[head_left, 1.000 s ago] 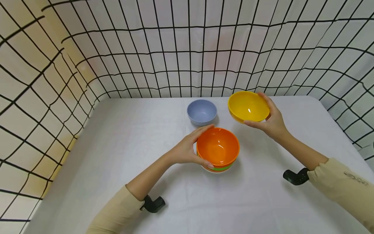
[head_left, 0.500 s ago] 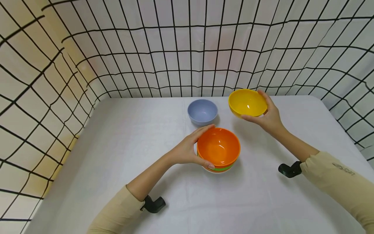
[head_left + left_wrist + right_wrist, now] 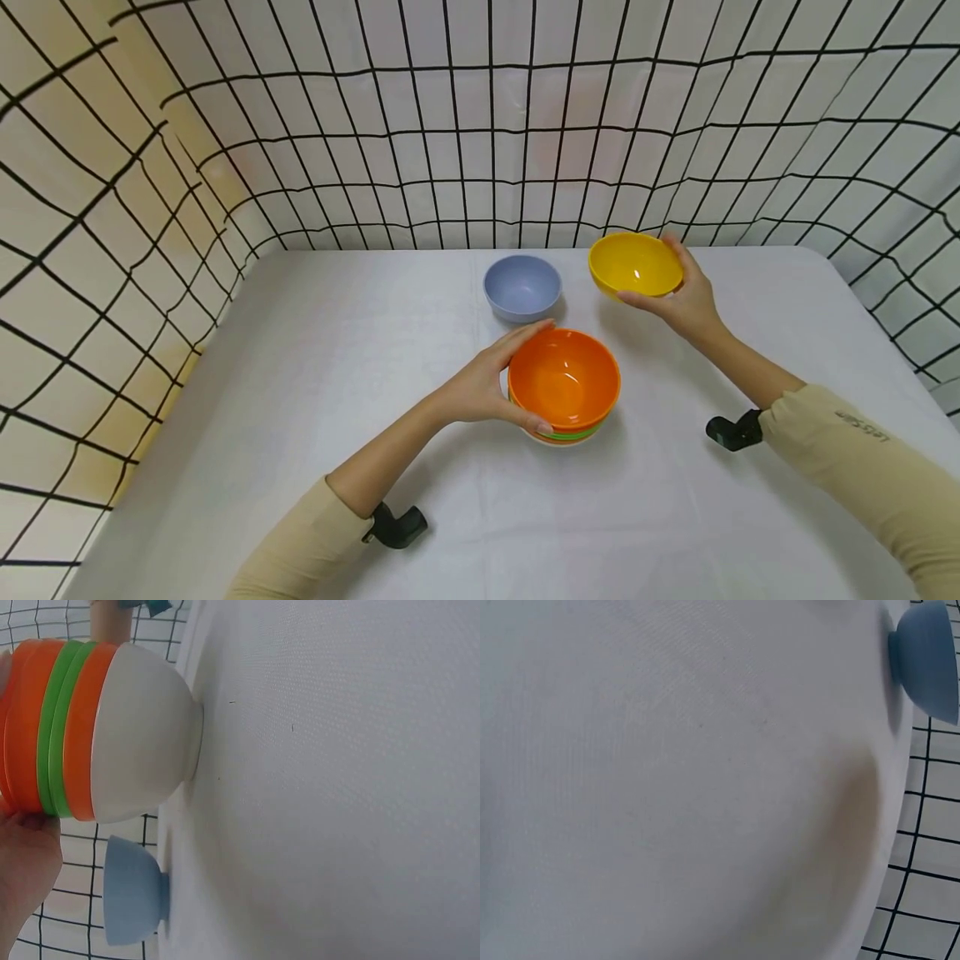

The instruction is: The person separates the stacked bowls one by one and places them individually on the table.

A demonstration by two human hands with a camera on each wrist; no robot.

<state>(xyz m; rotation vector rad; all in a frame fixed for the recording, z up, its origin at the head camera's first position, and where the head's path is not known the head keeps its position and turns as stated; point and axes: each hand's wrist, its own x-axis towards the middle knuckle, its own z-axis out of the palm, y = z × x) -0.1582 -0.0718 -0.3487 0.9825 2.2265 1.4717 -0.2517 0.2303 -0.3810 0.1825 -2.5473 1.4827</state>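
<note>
A stack of nested bowls (image 3: 566, 379) stands near the middle of the table, an orange bowl on top. In the left wrist view, green and orange rims show above the white bowl (image 3: 146, 735) at the bottom. My left hand (image 3: 487, 383) grips the stack's left side, thumb at the near rim and fingers at the far side. Above the table at the back right, my right hand (image 3: 686, 292) holds a yellow bowl (image 3: 633, 265) by its right side, thumb at the near edge. The bowl is slightly tilted, mouth up. Neither hand nor yellow bowl shows in the right wrist view.
A blue bowl (image 3: 522, 289) stands upright just behind the stack, left of the yellow bowl. The white-covered table (image 3: 337, 333) ends at the back against a white wall with a black grid (image 3: 487, 133). Wrist cameras (image 3: 401, 527) jut from both sleeves.
The yellow bowl has shifted slightly away from me, and my right forearm has swung left. My left hand keeps its grip on the stack, which has barely moved in view.
</note>
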